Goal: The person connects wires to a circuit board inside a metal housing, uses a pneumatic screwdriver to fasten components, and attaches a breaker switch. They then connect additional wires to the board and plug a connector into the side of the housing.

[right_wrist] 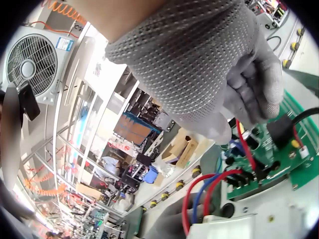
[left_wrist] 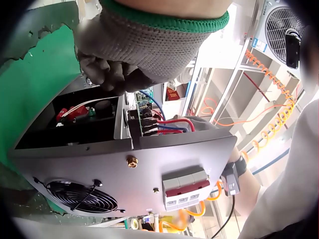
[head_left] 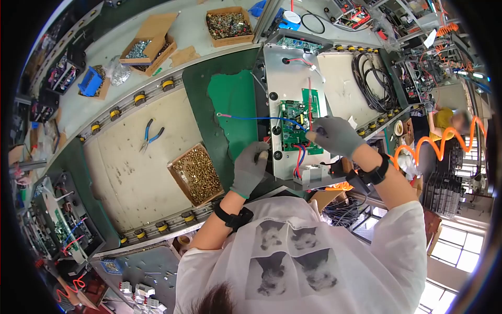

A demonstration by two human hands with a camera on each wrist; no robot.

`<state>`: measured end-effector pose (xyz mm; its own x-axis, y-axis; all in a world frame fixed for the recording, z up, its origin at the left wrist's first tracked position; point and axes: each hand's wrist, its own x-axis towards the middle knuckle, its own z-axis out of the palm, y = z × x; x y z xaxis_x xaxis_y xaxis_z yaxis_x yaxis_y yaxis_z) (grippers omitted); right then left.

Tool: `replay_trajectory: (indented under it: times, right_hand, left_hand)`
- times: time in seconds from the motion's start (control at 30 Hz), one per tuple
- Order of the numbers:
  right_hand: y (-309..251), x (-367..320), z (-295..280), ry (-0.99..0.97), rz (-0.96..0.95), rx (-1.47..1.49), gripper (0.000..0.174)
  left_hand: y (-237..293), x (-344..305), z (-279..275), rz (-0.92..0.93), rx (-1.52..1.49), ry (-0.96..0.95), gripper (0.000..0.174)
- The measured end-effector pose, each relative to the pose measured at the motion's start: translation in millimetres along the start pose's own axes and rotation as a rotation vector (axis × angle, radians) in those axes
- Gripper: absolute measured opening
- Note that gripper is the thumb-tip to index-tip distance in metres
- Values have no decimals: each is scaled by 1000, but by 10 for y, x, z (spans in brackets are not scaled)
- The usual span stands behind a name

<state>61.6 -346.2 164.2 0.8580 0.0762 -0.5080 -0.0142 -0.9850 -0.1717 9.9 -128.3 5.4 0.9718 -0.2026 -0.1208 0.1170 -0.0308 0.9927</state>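
Note:
A metal chassis [head_left: 277,63] carries a green circuit board [head_left: 293,118] with red and blue wires. My gloved right hand [head_left: 337,135] is over the board's right part, thumb and fingertips at the inner end of a blue wire [head_left: 251,118]. That wire stretches left to a loose ring terminal. In the right wrist view a red wire [right_wrist: 243,144] passes close by the thumb. My gloved left hand [head_left: 251,166] stays at the chassis's left edge. Its fingers [left_wrist: 114,79] curl above the open compartment in the left wrist view; I cannot tell what they hold.
Left of the hands are a box of brass screws [head_left: 197,175] and blue-handled pliers [head_left: 150,137]. A coil of black cable [head_left: 374,81] lies right of the chassis. Cartons of small hardware [head_left: 228,26] stand at the back. The chassis front has a fan grille [left_wrist: 82,195] and breakers [left_wrist: 187,189].

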Motion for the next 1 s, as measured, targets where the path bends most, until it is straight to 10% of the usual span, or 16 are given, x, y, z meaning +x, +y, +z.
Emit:
replay_trajectory:
  times: [0.37,0.43,0.57,0.73,0.9,1.0]
  right_hand:
    - [-412,45,172,-86,-411,-119,30]
    - [-526,-127,123,78,-650,-166,35]
    - [-567,-239,43,120,-700,266,33]
    - [-429,-523,-96,-17,-608,403,25]
    - [-34,-728,-172,237,-523,48,19]
    - [195,-807,-156,339,-441,-84,16]
  left_hand:
    - [536,0,4,71,86,-218,33]
    - [708,-8,31,301,-233,116,32]
    - [1138,-128,-319,-125,-690,-49,20]
    - [943,-89,-432,-241,-1118,-369,14]
    - [541,-18,-150,-360,-876,-302,24]
    - [117,76,-130,-177,-80,-78,39]
